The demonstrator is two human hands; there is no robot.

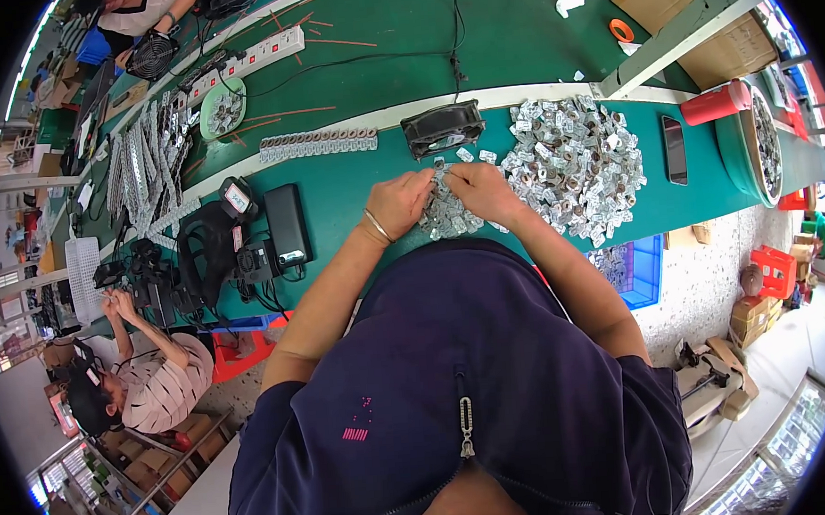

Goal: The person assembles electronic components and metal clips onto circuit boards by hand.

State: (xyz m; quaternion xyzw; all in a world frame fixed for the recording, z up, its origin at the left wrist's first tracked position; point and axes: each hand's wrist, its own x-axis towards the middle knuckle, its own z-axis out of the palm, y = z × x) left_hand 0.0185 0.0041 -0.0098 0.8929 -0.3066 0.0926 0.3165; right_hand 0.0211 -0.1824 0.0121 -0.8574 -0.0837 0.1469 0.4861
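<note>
Two hands meet over small metal parts near the table's near edge

The left hand and the right hand come together with fingers bent, the tips almost meeting. A small part shows at the fingertips, but it is too tiny to make out well; I cannot tell whether one hand pinches it, or both. Below the fingers lies a small pile of such parts, near the middle of the near edge of the table; its sides are partly covered by the hands. The dark top of the person hides the middle of this edge.

To the right is a big pile, where the parts overlap so much that single ones are difficult to separate. Beyond the hands, at the far edge, stands a black box; what is inside is not clear. Left of it, a row of parts follows the same edge. Toward the right end there is a phone, its screen dark, and at that end a green bucket, whose rim is partly covered by a red cup. A blue crate is half hidden under the near edge. At the left, cables and black devices are tangled and hard to distinguish.
</note>
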